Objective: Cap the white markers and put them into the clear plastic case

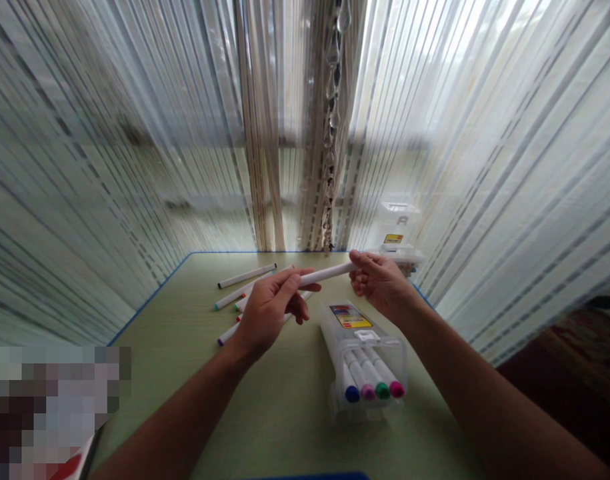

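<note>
A white marker (327, 273) is stretched between my two hands above the table. My left hand (275, 303) pinches its left end, and the fingers of my right hand (377, 280) are closed on its right end. Both ends are covered by fingers, so its cap colour is hidden. Beneath my right hand lies a clear plastic case (337, 340), its near end showing several markers with blue, pink, green and magenta tips (367, 391). Loose white markers (247, 275) with coloured ends lie on the table behind and beside my left hand, some partly covered by it.
A second clear case (397, 230) with a yellow label stands open at the far right corner. The pale green table (285, 413) has a blue edge. String curtains (185, 133) hang close behind and along both sides, with a beaded strand (329, 120) in the middle.
</note>
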### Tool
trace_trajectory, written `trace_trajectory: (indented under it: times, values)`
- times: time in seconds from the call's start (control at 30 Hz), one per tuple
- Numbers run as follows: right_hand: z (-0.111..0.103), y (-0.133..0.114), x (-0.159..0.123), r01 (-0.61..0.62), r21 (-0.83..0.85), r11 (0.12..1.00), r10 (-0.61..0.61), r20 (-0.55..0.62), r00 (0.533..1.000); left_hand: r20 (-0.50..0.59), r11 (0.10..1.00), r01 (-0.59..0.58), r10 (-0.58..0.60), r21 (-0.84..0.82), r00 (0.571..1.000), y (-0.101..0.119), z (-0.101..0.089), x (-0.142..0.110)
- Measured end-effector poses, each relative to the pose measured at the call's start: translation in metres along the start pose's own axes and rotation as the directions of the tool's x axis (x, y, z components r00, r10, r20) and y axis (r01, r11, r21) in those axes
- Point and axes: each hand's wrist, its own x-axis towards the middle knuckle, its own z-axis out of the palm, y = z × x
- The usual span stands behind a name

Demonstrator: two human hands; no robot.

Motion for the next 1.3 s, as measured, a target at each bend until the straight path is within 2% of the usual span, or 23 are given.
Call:
trace_trajectory:
  times: [0.2,0.63,1.07,1.3]
  values:
    - [0.002,-0.001,-0.003,0.061,-0.006,0.998,-0.061,0.073,0.995,-0.049,0.999,-0.02,0.022,0.036,0.999,0.001,-0.001,0.001]
    - [0.008,-0.004,-0.01,0.062,-0.026,0.998,-0.055,0.21,0.976,-0.054,0.976,-0.042,0.055,0.214,0.997,0.003,-0.003,0.001]
    - [0.007,-0.002,-0.009,0.068,-0.027,0.997,-0.06,0.209,0.976,-0.025,0.965,-0.063,0.072,0.253,0.997,0.002,-0.004,0.001]
    - [0.005,-0.001,-0.006,0.053,-0.014,0.998,-0.05,0.163,0.985,-0.037,0.979,-0.039,0.047,0.198,0.998,0.003,-0.003,0.0]
